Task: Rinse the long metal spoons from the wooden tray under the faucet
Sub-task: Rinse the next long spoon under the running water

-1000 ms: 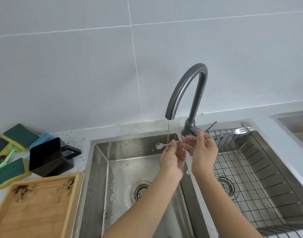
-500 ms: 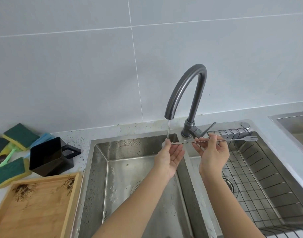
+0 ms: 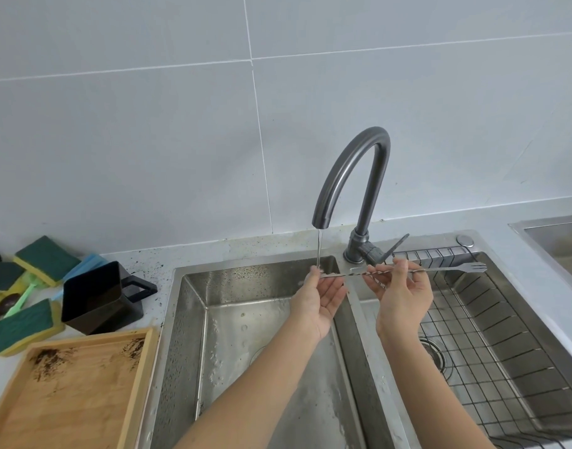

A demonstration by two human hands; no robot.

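Note:
A long twisted metal spoon (image 3: 440,269) with a small fork at its right end lies level across the sink divider. My right hand (image 3: 403,294) pinches its middle. My left hand (image 3: 320,294) holds the bowl end under the thin stream of water from the dark curved faucet (image 3: 352,176); the fingers hide the bowl. The wooden tray (image 3: 67,393) sits at the lower left, holding dark crumbs and no spoons that I can see.
A double steel sink: the left basin (image 3: 245,351) is wet, the right basin holds a wire rack (image 3: 505,351). A black cup (image 3: 96,296) lies tipped beside green and yellow sponges (image 3: 22,328) on the left counter. Another steel basin (image 3: 557,241) shows at far right.
The spoon has slid to the right, so its fork end now reaches over the wire rack. My left hand has shifted to the bowl end under the stream.

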